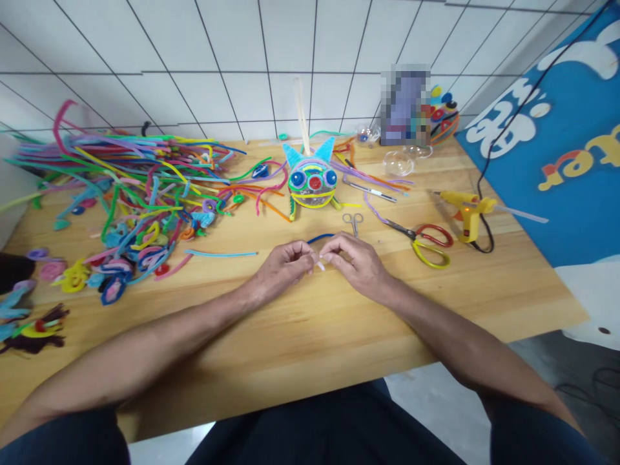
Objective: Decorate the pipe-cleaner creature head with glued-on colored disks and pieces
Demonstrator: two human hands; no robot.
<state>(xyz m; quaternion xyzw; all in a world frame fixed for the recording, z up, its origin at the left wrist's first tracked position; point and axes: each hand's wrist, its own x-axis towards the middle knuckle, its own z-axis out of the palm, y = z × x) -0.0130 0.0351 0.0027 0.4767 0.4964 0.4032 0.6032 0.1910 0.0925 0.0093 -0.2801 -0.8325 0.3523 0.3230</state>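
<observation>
Near the middle of the wooden table, my left hand (289, 263) and my right hand (357, 259) meet with their fingertips pinched. Between them is a short, pale pinkish-white piece of pipe cleaner (321, 265), gripped from both sides; its ends are partly hidden by fingers. Just behind my hands lies a dark blue pipe cleaner (320, 237). Further back stands a round creature (314, 183) covered in pipe cleaners, with blue eyes, a red nose and pointed blue ears. Small metal scissors (353, 224) rest beyond my right hand.
Large scissors (433, 244) with red and yellow handles lie right, beside a yellow glue gun (467, 213) with a cord. A pen (372, 192) and clear plastic domes (398, 163) are behind. Colourful pipe cleaners (130, 161) are heaped left. A light-blue pipe cleaner (221, 253) lies alone.
</observation>
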